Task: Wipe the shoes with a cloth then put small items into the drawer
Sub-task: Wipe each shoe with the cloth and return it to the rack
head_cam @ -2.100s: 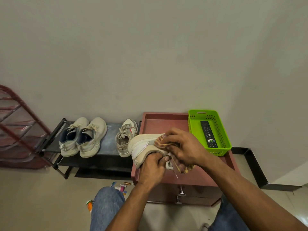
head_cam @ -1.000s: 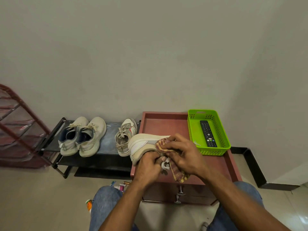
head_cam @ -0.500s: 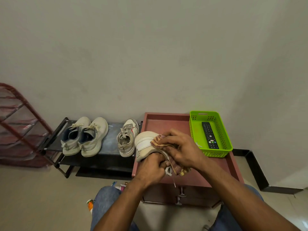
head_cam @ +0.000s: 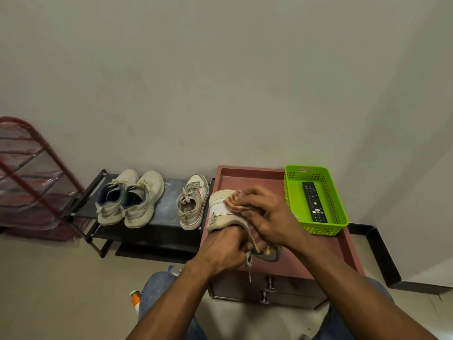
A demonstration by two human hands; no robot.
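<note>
Shoe is held just over the red cabinet; left hand fingers curled round its heel, right hand pinching the cloth on the toe. I'd keep that heel grip firm and work the cloth toward the sole

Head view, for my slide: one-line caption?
Left hand holds a shoe while right hand wipes it with a cloth.
</note>
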